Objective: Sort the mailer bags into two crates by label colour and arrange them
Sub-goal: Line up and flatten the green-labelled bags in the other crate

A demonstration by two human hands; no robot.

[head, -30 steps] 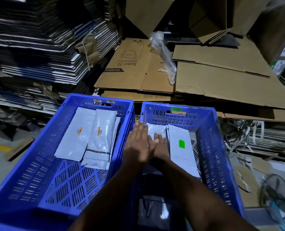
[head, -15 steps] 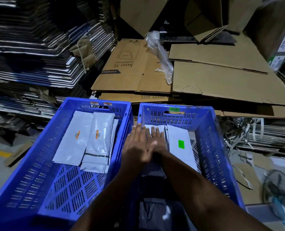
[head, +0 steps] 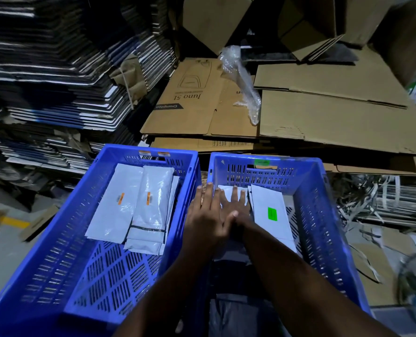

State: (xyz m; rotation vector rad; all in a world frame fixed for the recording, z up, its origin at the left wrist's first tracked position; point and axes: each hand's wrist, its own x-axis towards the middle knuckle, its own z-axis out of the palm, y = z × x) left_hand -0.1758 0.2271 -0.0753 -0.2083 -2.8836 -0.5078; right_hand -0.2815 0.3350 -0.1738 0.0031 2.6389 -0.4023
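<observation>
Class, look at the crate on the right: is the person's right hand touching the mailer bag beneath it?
Touching. The head view shows the right hand lying flat, fingers spread, on the white mailer bag in the right crate, no gap visible.

The two blue perforated plastic crates (head: 311, 190) are showing a smooth, faintly shiny moulded surface. The grey-white plastic mailer bags with orange labels (head: 153, 190) in the left crate are catching the light with a glossy, slightly crinkled film. The white mailer bag with the green label (head: 267, 203) is looking flatter and more matt. The flattened brown cardboard sheets (head: 335, 122) behind are appearing matt, rough and torn at the edges. The crumpled clear plastic wrap (head: 241, 76) lying on them is glinting.
</observation>
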